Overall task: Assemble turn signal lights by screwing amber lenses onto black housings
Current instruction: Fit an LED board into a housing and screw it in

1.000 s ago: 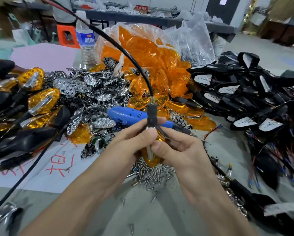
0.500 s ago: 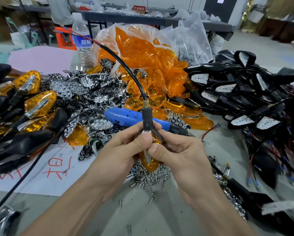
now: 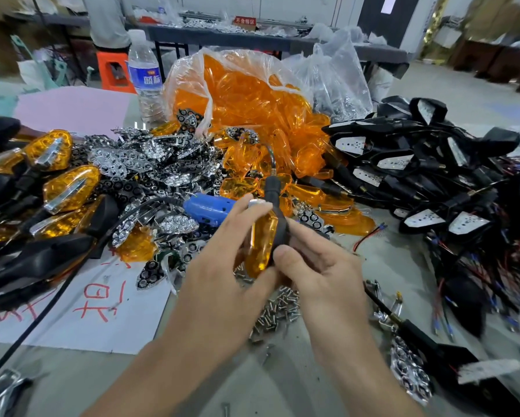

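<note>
Over the screw pile (image 3: 276,311), mid-bench: turn signal (image 3: 263,239), gripped from both sides by left hand (image 3: 222,266) and right hand (image 3: 322,272), fingers curled round it. Long axis near upright, stem end up, pointed tip down, amber lens facing left, black housing right. Red handwritten characters on white paper (image 3: 72,320), not readable. Blue-labelled water bottle (image 3: 144,76), brand illegible. Far red sign (image 3: 245,21): roughly 不合格区.

Red sign (image 3: 245,21) at the back probably reads 不合格区; water bottle (image 3: 144,76) label too blurred
</note>
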The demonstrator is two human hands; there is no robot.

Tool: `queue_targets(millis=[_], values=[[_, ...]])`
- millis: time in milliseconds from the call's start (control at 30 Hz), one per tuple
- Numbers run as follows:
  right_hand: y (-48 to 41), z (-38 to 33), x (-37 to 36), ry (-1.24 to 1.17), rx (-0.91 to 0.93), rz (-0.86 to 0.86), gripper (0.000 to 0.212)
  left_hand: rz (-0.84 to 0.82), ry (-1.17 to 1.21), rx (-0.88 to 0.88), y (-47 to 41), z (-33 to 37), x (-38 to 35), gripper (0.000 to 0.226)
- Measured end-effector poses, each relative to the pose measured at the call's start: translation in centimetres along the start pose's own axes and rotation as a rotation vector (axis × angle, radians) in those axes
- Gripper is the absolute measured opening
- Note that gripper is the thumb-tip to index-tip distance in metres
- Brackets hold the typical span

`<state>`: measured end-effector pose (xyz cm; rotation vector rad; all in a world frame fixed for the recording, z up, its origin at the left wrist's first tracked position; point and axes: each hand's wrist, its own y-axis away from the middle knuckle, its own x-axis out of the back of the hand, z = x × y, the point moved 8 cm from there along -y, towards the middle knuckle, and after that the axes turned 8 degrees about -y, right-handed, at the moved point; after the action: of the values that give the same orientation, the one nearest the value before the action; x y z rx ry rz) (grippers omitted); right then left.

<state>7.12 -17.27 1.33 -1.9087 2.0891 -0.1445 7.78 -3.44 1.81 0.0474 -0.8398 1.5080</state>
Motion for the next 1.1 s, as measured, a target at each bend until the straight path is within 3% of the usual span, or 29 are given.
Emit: queue_targets(millis=[100,200,333,433,567,667,767,867,933,1000,1100], values=[[-0.4,0.7,0.9,-0.15,-0.086,0.064,0.035,-0.005,0.119,0.03,-0.4,-0.5,0.5,0.061],[-0.5,1.7,1.5,-0.349,-0.23,0.118,0.044,-0.068,0.366,0.03,-0.3,-0.3,0.1,0.05],[-0.6,1.2,0.8,-0.444,-0.294,-0.041,0.043,-0.152,0.614,0.112,-0.4,-0.6,-0.7,0.043],[-0.7,0.7,0.6,-0.539,-0.292,-0.076,0.047,-0.098,0.494,0.105,-0.5,-0.9,-0.2,0.04],[-0.8,1.0,0.6,-0.567,-0.226,0.01,0.049,0.002,0.327,0.125,0.0,-1.0,0.0,0.053],[-0.7,1.0,0.7,-0.539,-0.189,0.045,0.038,0.024,0.272,0.069,-0.1,-0.2,0.3,0.037],[-0.8,0.2,1.2,-0.255,-0.134,0.002,0.019,0.015,0.422,0.156,-0.7,-1.0,0.8,0.026],[-0.6,-0.5,2.3,0.493,-0.025,0.034,0.016,0.138,0.685,0.407,-1.7,-3.8,2.2,0.028],[-0.1,0.1,0.6,0.829,-0.074,-0.167,0.015,0.198,0.744,0.511,-2.4,-5.4,3.5,0.034],[0.5,1.4,-0.5,0.978,-0.183,-0.357,0.026,0.212,0.803,0.573,-2.6,-6.4,4.2,0.035],[0.5,1.8,-0.9,1.042,-0.244,-0.433,0.024,0.185,0.868,0.627,-2.4,-7.0,4.0,0.03]])
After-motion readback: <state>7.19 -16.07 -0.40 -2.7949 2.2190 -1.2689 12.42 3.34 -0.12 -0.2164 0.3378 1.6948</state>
